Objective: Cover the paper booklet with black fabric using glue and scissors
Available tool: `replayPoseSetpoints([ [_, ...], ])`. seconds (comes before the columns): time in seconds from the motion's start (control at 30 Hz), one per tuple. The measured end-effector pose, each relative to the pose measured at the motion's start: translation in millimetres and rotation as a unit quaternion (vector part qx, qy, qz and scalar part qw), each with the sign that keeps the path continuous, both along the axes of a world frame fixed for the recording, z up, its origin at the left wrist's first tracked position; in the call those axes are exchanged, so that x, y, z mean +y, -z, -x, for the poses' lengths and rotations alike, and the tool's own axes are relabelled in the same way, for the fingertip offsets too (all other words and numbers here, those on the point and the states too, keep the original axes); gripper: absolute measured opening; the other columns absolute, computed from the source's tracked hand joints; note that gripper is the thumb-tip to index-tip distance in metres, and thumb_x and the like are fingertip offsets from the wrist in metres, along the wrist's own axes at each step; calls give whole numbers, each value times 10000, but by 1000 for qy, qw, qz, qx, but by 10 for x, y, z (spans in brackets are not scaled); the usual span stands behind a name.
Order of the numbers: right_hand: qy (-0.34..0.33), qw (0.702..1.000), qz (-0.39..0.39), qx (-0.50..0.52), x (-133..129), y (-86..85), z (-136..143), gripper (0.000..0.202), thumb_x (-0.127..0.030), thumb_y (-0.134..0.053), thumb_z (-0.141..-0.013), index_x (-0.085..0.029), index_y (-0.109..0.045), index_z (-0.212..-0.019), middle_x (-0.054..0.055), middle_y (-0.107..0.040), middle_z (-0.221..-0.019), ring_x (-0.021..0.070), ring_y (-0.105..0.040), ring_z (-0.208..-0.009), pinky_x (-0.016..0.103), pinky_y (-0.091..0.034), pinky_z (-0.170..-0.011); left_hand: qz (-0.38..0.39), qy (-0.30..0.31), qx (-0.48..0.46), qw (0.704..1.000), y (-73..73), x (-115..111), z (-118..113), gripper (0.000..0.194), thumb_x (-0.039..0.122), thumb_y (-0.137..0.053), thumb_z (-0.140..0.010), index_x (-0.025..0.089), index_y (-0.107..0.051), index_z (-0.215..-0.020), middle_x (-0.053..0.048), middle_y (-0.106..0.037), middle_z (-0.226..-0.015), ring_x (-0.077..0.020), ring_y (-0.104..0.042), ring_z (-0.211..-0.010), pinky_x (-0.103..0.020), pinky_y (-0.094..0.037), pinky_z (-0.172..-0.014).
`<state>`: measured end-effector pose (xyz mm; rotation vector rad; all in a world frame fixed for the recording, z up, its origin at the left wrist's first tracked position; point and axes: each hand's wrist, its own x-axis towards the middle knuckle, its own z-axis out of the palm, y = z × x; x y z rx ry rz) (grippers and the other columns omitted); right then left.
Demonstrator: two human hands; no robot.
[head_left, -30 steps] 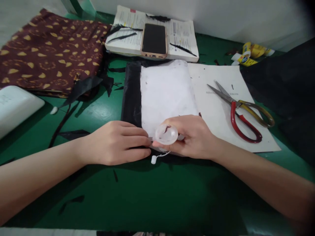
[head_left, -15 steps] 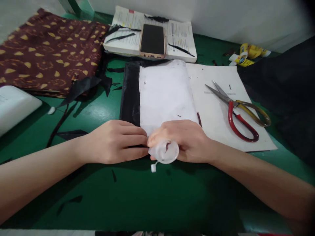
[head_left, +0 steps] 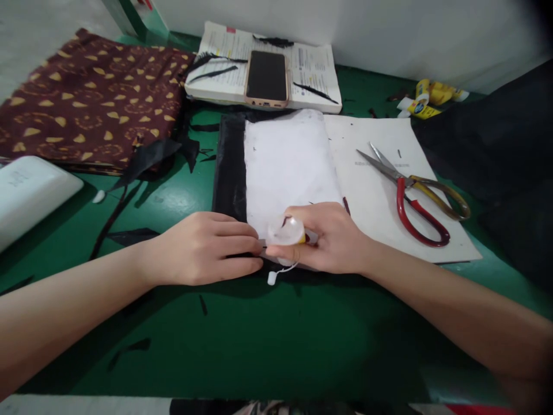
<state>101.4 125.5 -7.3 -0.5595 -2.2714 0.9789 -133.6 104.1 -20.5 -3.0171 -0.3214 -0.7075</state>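
My right hand (head_left: 328,236) is closed round a small translucent bottle (head_left: 287,231), whose round end faces up; a small white cap (head_left: 272,278) dangles from it. Left of it, my left hand (head_left: 207,248) lies palm down near the front edge of a white sheet (head_left: 287,167), its fingers close together. Whether those fingers pinch anything is hidden. The white sheet rests on a black covering (head_left: 228,167) that shows along its left side. The bottle is just right of my left fingertips.
Scissors (head_left: 406,181) lie on a larger paper (head_left: 380,230) at right. A phone (head_left: 266,78) sits on an open book (head_left: 306,98). Patterned brown cloth (head_left: 90,104), a white device (head_left: 34,196), yellow tubes (head_left: 425,104) and black scraps surround the work on the green table (head_left: 242,346).
My right hand has turned and moved slightly up with the bottle, showing more of its fingers. The dangling cap has moved up a little. My left hand has hardly moved.
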Motion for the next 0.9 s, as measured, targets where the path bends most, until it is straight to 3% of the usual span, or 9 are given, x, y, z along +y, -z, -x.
replayPoseSetpoints([
  [0.1,60,993,87,54,-7,-25,-2,262,-335,-696,-823,-188,-531,-683,-55,-511,-618,61,-439,-527,210,-364,-501,0,-2,5,1000,-1,-13,3,145,156,-506,-938,185,-644,-903,-43,-741,-947,-178,-691,-882,-294,-566,-724],
  [0.2,90,968,203,114,1,-46,0,158,-322,-683,-834,-207,-612,-915,-17,-616,-770,107,-565,-665,246,-449,-604,-1,-8,7,1000,-14,-22,6,165,145,-494,-942,185,-650,-905,-46,-743,-923,-180,-696,-914,-293,-569,-748],
  [0.27,79,952,260,143,18,-47,7,202,-289,-694,-821,-217,-605,-987,-6,-648,-829,130,-617,-740,273,-485,-674,-7,-8,10,1000,-18,-25,10,190,137,-472,-947,184,-655,-924,-49,-745,-918,-186,-699,-913,-297,-569,-744],
  [0.37,33,921,333,198,48,-36,25,131,-249,-666,-836,-210,-576,-922,14,-686,-905,141,-649,-783,307,-509,-741,-1,-7,20,1000,-8,-23,16,235,137,-432,-962,195,-659,-945,-47,-749,-960,-178,-695,-940,-296,-565,-775],
  [0.47,14,872,422,247,63,-45,55,123,-185,-640,-835,-215,-553,-916,11,-692,-968,105,-616,-706,290,-496,-704,6,-8,21,1000,9,-20,16,243,140,-424,-968,200,-659,-957,-42,-749,-974,-170,-690,-950,-296,-561,-797],
  [0.57,7,816,512,269,55,-83,104,78,-241,-634,-832,-207,-564,-831,-25,-621,-779,86,-531,-633,255,-454,-649,9,-8,21,1000,15,-23,15,246,135,-415,-969,190,-655,-962,-51,-746,-988,-180,-687,-954,-304,-559,-791],
  [0.67,15,778,579,244,29,-109,167,332,-417,-604,-845,-198,-500,-618,-47,-441,-551,94,-476,-545,246,-415,-573,13,-7,27,1000,12,-29,19,238,132,-423,-965,184,-655,-959,-57,-741,-956,-190,-685,-954,-311,-554,-792],
  [0.83,114,781,565,241,-12,-156,271,375,-342,-553,-821,-202,-431,-495,-53,-359,-437,80,-400,-414,233,-367,-472,14,-10,29,999,27,-31,34,218,137,-448,-958,194,-658,-963,-54,-737,-1003,-183,-678,-976,-305,-546,-809],
  [0.9,115,781,556,261,0,-184,314,347,-308,-498,-817,-204,-443,-490,-48,-361,-422,85,-388,-390,236,-357,-444,17,-8,26,999,34,-33,39,228,137,-434,-963,188,-656,-975,-60,-732,-1051,-185,-675,-983,-313,-547,-813],
])
